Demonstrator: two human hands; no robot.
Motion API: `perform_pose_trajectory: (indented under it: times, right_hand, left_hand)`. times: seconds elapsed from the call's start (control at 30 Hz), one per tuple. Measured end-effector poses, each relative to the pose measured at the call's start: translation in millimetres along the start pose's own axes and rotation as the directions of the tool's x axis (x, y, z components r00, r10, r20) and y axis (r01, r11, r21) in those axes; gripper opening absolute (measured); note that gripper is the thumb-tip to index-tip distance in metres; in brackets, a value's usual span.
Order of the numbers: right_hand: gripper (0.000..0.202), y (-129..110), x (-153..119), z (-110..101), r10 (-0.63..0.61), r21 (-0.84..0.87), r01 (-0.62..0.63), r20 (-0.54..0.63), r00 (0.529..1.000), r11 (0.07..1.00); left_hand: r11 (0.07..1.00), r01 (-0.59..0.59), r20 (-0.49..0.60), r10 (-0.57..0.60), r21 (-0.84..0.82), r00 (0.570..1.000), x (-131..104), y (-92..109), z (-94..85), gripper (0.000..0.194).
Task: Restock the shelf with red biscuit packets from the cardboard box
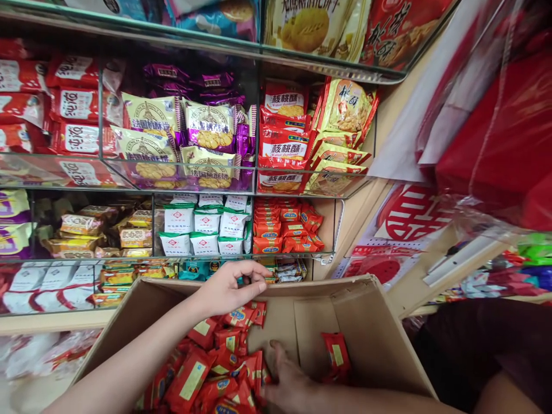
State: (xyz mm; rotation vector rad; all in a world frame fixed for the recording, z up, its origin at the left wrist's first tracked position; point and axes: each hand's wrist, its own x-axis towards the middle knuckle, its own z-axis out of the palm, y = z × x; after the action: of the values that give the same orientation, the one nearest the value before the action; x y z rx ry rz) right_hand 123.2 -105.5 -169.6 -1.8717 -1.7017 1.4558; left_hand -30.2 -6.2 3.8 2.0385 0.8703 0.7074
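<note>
Where snacks (210,127) line glass-edged shelves (297,68), a cardboard box (379,339) holds red packets (192,379)

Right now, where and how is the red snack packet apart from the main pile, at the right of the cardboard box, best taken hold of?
Probably pinched across its long edges near the upper end, coming from above: the red snack packet is oblong with that end exposed, and the cardboard box is open on top. The right forearm crosses below it in view.
</note>
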Motion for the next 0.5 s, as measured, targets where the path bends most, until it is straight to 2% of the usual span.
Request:
perform_pose_trajectory:
  times: [0.07,0.17,0.23,0.37,0.43,0.5]
  right_hand:
    - [0.071,-2,2,1,0.067,0.035,-0.066,-0.031,0.997,0.997]
    - [0.033,-3,4,4,0.091,0.038,-0.089,-0.03,0.995,0.995]
    - [0.017,-4,4,6,0.086,0.023,-0.085,-0.059,0.995,0.996]
    - [0.025,-15,-1,-3,0.062,-0.025,-0.063,-0.042,0.997,0.998]
    - [0.027,-26,-6,-18,0.015,-0.067,-0.016,-0.028,0.999,0.998]
    - [0.022,-42,-15,-41,-0.087,-0.114,0.082,-0.035,0.996,0.99]
  left_hand:
    - [1.0,-0.008,0.0,0.008,-0.004,1.0,0,0,-0.2,0.025]
    - [1.0,-0.012,0.002,0.012,-0.013,1.0,1,0,-0.9,0.025]
    - [1.0,-0.008,0.002,0.008,-0.011,1.0,1,1,-1.2,0.025]
    - [1.0,0.0,-0.004,0.0,-0.022,1.0,2,1,-0.8,0.025]
    - [0.999,0.011,-0.014,-0.012,-0.046,1.0,2,1,-0.5,0.026]
    - [0.996,0.011,-0.037,-0.014,-0.087,0.999,2,1,-0.8,0.027]
